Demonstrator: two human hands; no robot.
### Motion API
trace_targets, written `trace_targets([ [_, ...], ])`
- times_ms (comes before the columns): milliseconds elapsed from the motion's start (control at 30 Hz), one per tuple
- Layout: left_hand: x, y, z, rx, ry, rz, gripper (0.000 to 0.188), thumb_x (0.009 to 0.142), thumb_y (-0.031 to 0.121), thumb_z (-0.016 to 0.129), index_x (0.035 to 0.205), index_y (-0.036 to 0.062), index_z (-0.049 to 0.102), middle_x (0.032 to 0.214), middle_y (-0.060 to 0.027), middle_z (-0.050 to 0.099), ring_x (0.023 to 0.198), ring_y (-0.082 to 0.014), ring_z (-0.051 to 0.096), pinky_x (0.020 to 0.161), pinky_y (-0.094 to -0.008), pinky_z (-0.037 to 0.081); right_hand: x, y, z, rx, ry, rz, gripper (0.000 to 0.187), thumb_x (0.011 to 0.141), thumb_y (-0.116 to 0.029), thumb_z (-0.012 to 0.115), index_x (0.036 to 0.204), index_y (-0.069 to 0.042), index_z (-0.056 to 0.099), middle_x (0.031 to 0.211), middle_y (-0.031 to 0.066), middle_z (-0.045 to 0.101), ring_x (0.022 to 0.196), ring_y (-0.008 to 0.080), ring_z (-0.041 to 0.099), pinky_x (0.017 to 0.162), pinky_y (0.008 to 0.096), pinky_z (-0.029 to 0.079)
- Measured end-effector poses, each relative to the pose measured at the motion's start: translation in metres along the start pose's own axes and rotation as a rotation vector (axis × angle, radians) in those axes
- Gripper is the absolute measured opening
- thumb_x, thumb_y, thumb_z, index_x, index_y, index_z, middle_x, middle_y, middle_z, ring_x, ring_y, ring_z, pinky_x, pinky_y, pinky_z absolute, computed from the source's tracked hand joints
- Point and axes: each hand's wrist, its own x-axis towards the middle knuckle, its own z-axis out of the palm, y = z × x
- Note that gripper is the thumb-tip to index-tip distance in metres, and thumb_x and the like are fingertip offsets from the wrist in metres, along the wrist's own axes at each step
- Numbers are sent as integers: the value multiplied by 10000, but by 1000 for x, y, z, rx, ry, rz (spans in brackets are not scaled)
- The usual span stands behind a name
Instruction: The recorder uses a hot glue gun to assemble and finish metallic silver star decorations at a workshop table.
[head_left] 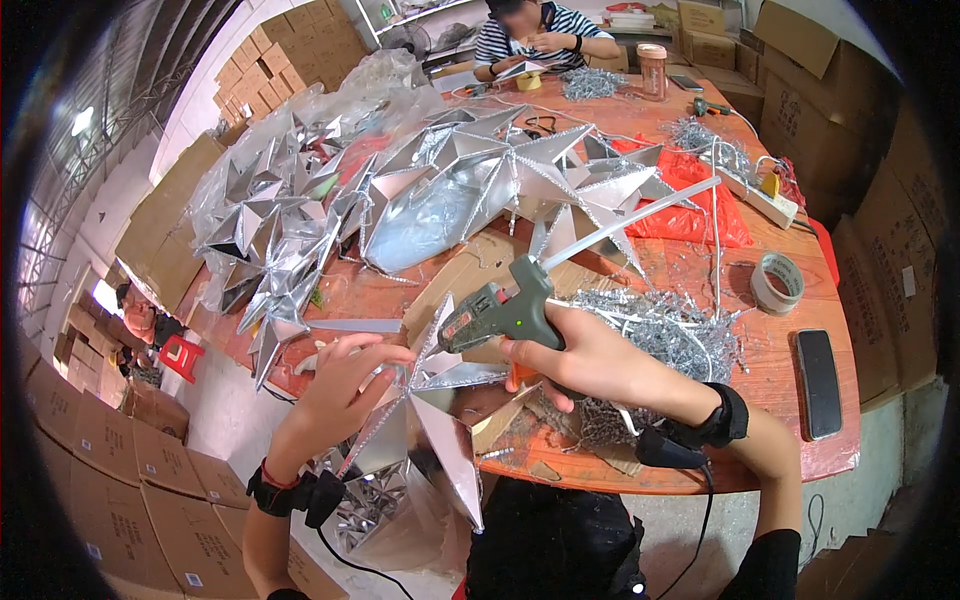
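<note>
My right hand [600, 360] is wrapped round the handle of a dark green hot glue gun [525, 305]. A long translucent glue stick [635, 222] juts from the gun's back, up and to the right. The nozzle points left, close to the upper arm of a silver folded star [447, 440]. My left hand [340, 395] has bent fingers on the star's left side, thumb and fingertips close together at its edge. That star's lower points hang past the table's front edge. Shiny tinsel trim [690, 345] lies heaped beside my right hand.
Finished-looking silver stars [270, 235] pile up at the far left with clear plastic. A tape roll [777, 283] and a black phone [819, 385] lie at right. Behind them is a power strip [755, 195]. Another person [540, 40] works across the table [800, 250].
</note>
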Motion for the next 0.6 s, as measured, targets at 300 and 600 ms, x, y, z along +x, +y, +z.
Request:
trace_targets([
  [300, -3, -2, -1, 20, 44, 36, 217, 886, 136, 489, 1079, 114, 586, 1062, -49, 580, 1117, -248, 436, 961, -372, 277, 5, 8, 6, 24, -14, 31, 322, 899, -230, 548, 1036, 50, 467, 738, 69, 605, 412, 80, 464, 403, 229, 379],
  [600, -2, 1, 0, -30, 30, 22, 202, 904, 172, 476, 1068, 131, 586, 1013, -19, 610, 1085, -238, 444, 943, -375, 259, 4, 7, 9, 0, 4, 37, 342, 895, -253, 555, 1008, 57, 465, 675, 45, 559, 414, 84, 472, 398, 234, 376],
])
